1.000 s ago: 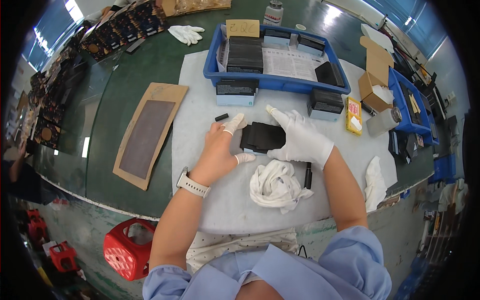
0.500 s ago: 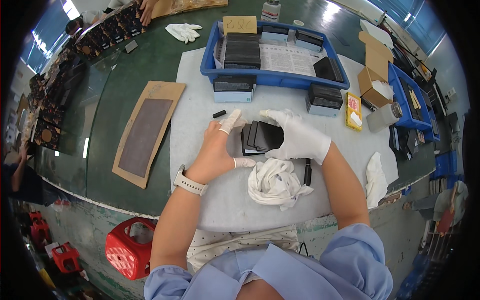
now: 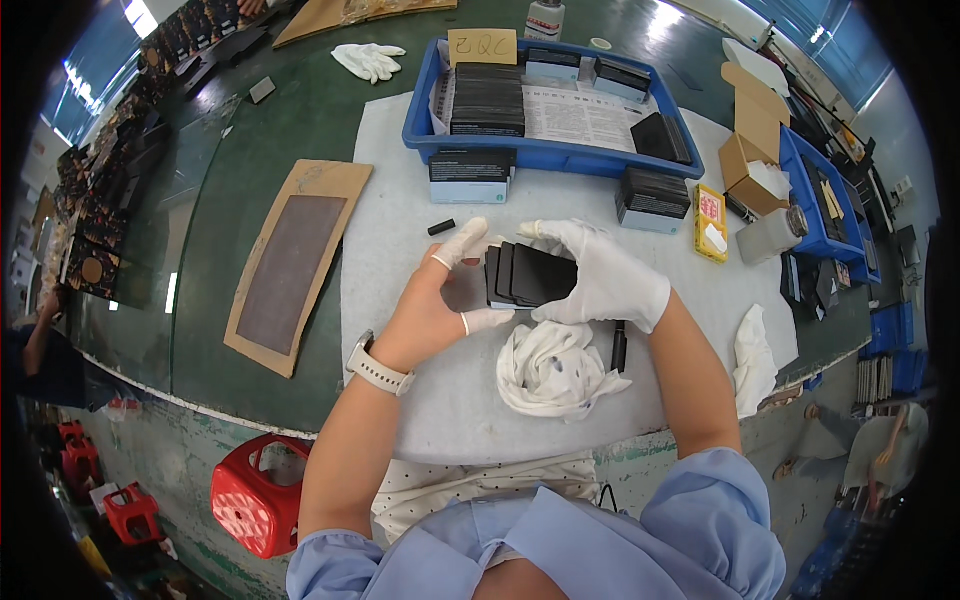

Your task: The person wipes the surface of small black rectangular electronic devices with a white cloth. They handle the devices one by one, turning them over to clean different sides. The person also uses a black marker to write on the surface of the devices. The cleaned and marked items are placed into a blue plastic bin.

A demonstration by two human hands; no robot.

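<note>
A fanned stack of flat black cards (image 3: 530, 273) is in front of me, its pieces shifted sideways over one another. My right hand (image 3: 615, 280), in a white glove, grips the stack's right side between thumb and fingers. On the other side my left hand (image 3: 425, 312) is curved in a C, with white finger cots on thumb and forefinger. Its fingers are apart, and the thumb tip lies close to the stack's lower left corner. Just below the stack lies a crumpled white cloth (image 3: 548, 370), with a black marker (image 3: 619, 347) beside it. The marker's black cap (image 3: 441, 227) lies at upper left.
A blue tray (image 3: 560, 157) at the back holds black stacks and printed paper. Black-and-light-blue boxes (image 3: 470, 190) stand before it. At right are a yellow box (image 3: 711, 225), a bottle (image 3: 765, 237) and an open carton (image 3: 745, 170). A cardboard-backed dark pad (image 3: 293, 260) lies left.
The fanned cards and my right hand have shifted slightly to the right. My left hand keeps its curved shape nearly in place. At the far left, another person's hand has moved back.
</note>
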